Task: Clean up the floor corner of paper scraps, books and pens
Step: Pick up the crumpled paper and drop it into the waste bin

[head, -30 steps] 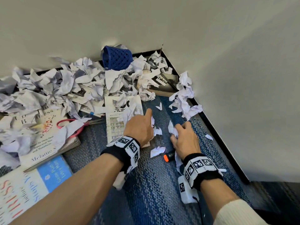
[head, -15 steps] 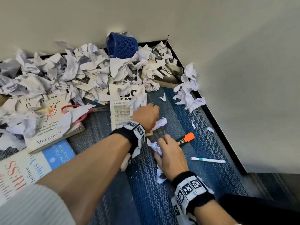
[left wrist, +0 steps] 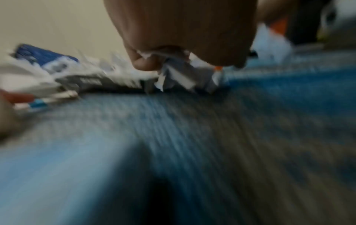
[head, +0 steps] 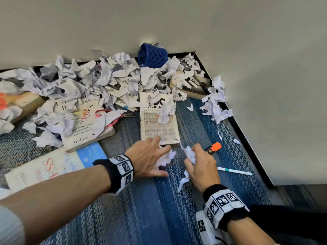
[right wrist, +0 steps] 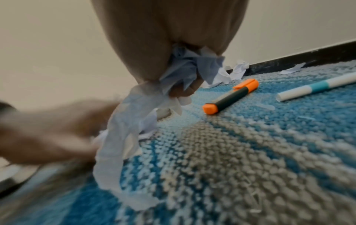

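Observation:
Crumpled paper scraps [head: 109, 80] lie heaped along the wall over several books. My left hand [head: 162, 156] is low on the carpet just below a booklet [head: 159, 128]. Its curled fingers [left wrist: 142, 64] grip a bunch of white scraps [left wrist: 183, 77]. My right hand [head: 192, 156] is beside it and grips another wad of scraps [right wrist: 185, 68], with a torn strip [right wrist: 115, 144] hanging down to the carpet. An orange-capped highlighter [head: 214, 148] and a white pen with a teal band [head: 233, 171] lie free to the right of that hand.
A blue mesh basket [head: 153, 57] lies tipped against the wall near the corner. Red-handled scissors [head: 106, 115] rest on a book [head: 83, 128] at left, and another book [head: 49, 167] lies nearer me. More scraps [head: 215, 103] sit along the black skirting on the right. Blue carpet [head: 141, 218] fills the foreground.
Both hands have drawn back toward me, raking scraps together and closing on them. The highlighter and the white pen, covered before by my right hand, now lie in the open.

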